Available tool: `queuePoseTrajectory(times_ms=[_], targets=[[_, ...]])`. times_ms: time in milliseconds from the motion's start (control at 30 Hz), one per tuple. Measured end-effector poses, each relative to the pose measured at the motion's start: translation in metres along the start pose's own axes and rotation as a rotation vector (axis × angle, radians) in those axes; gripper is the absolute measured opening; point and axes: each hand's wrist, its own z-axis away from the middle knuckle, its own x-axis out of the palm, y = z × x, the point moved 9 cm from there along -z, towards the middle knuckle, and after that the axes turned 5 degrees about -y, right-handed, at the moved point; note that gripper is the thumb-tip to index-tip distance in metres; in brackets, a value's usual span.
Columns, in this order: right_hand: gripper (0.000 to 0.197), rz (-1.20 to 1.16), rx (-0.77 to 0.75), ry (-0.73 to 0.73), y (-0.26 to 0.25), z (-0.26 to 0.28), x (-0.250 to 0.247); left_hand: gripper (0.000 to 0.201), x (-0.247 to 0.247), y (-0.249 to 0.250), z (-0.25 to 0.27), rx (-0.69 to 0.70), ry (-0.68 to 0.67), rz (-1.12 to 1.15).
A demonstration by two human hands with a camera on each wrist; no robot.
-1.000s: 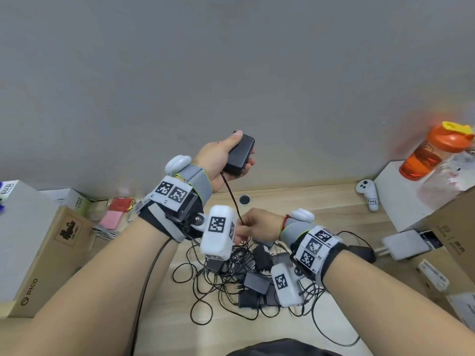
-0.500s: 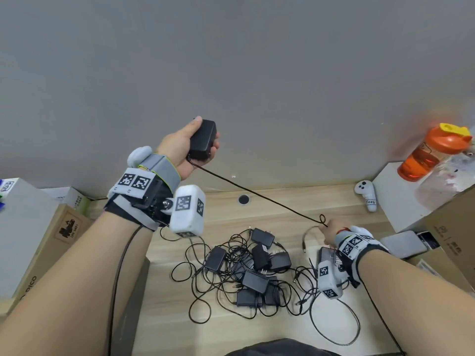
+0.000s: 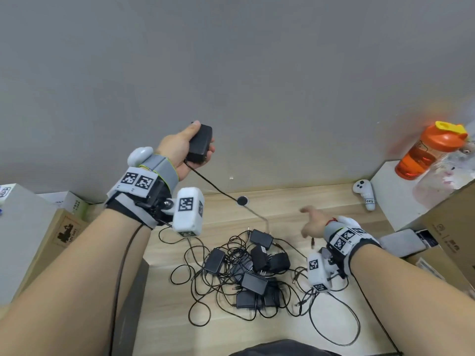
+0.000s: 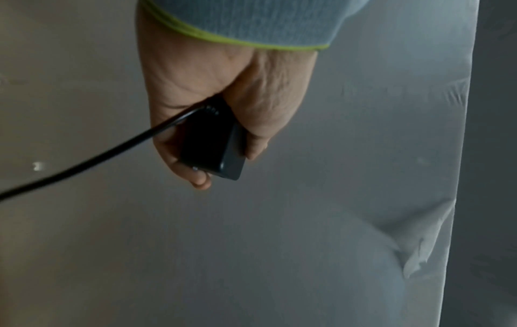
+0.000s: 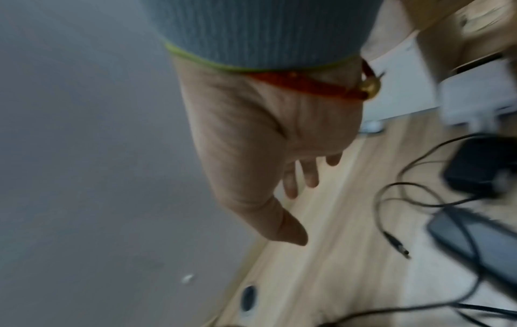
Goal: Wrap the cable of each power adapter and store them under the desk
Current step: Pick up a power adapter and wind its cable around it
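My left hand (image 3: 183, 147) is raised in front of the grey wall and grips a black power adapter (image 3: 200, 143) (image 4: 212, 143). Its thin black cable (image 3: 218, 190) (image 4: 92, 158) slopes down and right toward the desk. My right hand (image 3: 312, 222) (image 5: 279, 177) hovers over the wooden desk (image 3: 288, 201) with fingers spread and holds nothing. A tangled pile of several black adapters (image 3: 253, 268) and their cables lies on the desk between my forearms.
A round cable hole (image 3: 242, 200) sits near the wall. At right are a white controller (image 3: 365, 192), an orange bottle (image 3: 426, 152) on a white box, a cardboard box (image 3: 449, 222) and a white adapter (image 3: 402, 244). Boxes (image 3: 30, 240) stand at left.
My right hand has let go of the cable it was pulling taut and now spreads open; the cable sags. The left hand with the adapter stays raised.
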Motion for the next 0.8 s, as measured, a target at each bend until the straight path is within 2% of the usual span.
queuePoseTrajectory(times_ms=[133, 233, 300, 333, 400, 467, 533, 633, 733, 800], targets=[[0.064, -0.186, -0.505, -0.124, -0.118, 0.038, 0.002, 0.030, 0.034, -0.025, 0.005, -0.044, -0.054, -0.049], [0.048, -0.235, -0.729, -0.218, -0.181, 0.077, 0.005, 0.030, 0.051, -0.035, 0.007, -0.060, -0.096, -0.073], [0.025, -0.272, -0.824, -0.261, -0.209, 0.094, 0.009, 0.029, 0.057, -0.037, 0.008, -0.059, -0.120, -0.100], [0.024, -0.300, -0.850, -0.270, -0.218, 0.101, 0.008, 0.030, 0.058, -0.037, 0.009, -0.057, -0.130, -0.118], [0.038, -0.356, -0.864, -0.259, -0.224, 0.108, 0.005, 0.031, 0.057, -0.035, 0.011, -0.051, -0.156, -0.155], [0.042, -0.361, -0.858, -0.189, -0.220, 0.107, -0.007, 0.034, 0.053, -0.033, 0.012, -0.060, -0.187, -0.221], [0.039, -0.348, -0.840, -0.134, -0.210, 0.100, -0.020, 0.039, 0.047, -0.034, 0.014, -0.092, -0.222, -0.329], [0.025, -0.463, -0.781, -0.102, -0.195, 0.091, -0.043, 0.044, 0.039, -0.038, 0.014, -0.118, -0.242, -0.409], [0.035, -0.529, -0.775, -0.053, -0.190, 0.095, -0.066, 0.041, 0.037, -0.042, 0.013, -0.113, -0.252, -0.458], [0.032, -0.517, -0.794, -0.042, -0.192, 0.105, -0.073, 0.039, 0.040, -0.047, 0.012, -0.121, -0.282, -0.486]])
